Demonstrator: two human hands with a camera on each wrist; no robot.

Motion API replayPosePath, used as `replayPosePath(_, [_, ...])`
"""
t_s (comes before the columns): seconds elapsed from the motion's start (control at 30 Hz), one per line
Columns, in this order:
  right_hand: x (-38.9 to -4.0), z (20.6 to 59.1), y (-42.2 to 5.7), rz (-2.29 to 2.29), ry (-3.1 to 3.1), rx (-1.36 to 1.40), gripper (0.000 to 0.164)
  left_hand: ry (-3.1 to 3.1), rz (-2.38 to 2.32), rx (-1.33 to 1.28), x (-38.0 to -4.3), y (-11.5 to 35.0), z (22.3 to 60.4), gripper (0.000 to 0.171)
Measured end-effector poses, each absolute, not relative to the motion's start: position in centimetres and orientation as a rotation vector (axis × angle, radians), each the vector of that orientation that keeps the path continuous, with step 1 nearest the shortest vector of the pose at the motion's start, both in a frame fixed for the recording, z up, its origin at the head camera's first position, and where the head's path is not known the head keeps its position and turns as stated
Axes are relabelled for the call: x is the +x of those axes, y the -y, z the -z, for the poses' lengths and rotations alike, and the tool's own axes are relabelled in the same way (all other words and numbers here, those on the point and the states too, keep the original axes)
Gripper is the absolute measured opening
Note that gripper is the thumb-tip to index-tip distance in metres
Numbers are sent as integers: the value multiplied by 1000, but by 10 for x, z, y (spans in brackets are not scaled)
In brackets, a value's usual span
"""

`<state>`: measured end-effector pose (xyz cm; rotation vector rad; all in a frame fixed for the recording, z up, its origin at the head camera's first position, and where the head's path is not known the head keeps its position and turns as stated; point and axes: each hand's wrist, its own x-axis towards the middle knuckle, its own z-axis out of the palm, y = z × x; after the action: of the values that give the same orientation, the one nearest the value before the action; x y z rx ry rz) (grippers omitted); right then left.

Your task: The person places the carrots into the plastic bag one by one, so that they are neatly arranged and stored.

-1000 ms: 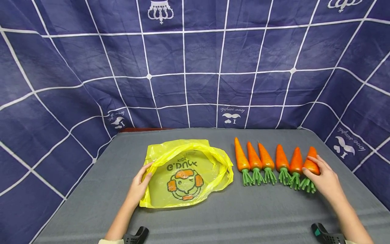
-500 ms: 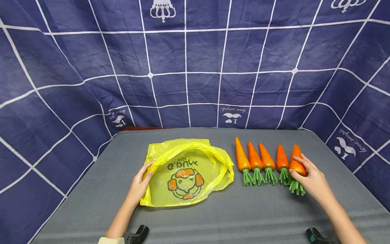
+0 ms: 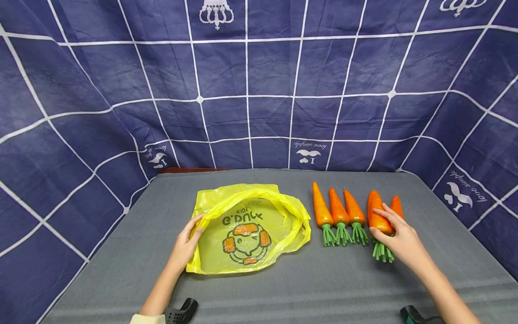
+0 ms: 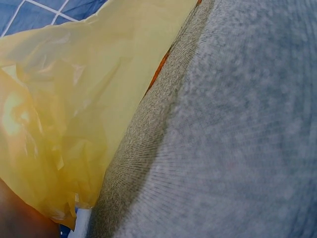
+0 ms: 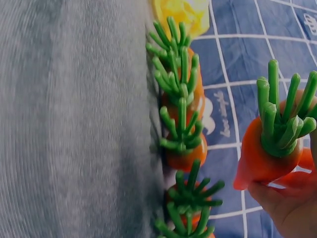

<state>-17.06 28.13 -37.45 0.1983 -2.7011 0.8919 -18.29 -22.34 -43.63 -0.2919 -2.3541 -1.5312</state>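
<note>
My left hand (image 3: 186, 245) pinches the left rim of a yellow translucent plastic bag (image 3: 243, 267), printed with a duck, its mouth spread wide. That bag fills the upper left of the left wrist view. My right hand (image 3: 398, 240) grips an orange toy carrot (image 3: 379, 220) with a green stem tuft. In the right wrist view the held carrot (image 5: 270, 158) is raised above the row, stem toward the camera. Between the bag and the hand lie other carrots (image 3: 337, 209), tips pointing away. One more carrot (image 3: 396, 205) is partly hidden behind the right hand.
A grey cloth (image 3: 291, 292) covers the table. Blue curtains with white grid lines (image 3: 267, 117) enclose the back and both sides. A dark red edge (image 3: 194, 170) shows at the back left.
My right hand has lifted the rightmost carrot and carried it left over the neighbouring ones, uncovering the carrot now on the far right. The left hand and bag stay in place.
</note>
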Motion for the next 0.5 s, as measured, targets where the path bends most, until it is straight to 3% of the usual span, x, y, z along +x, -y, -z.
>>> replayPosePath(0.5, [-164,367,-250,-885,2745,339,51,2373,1513,-280,-184,224,436,40])
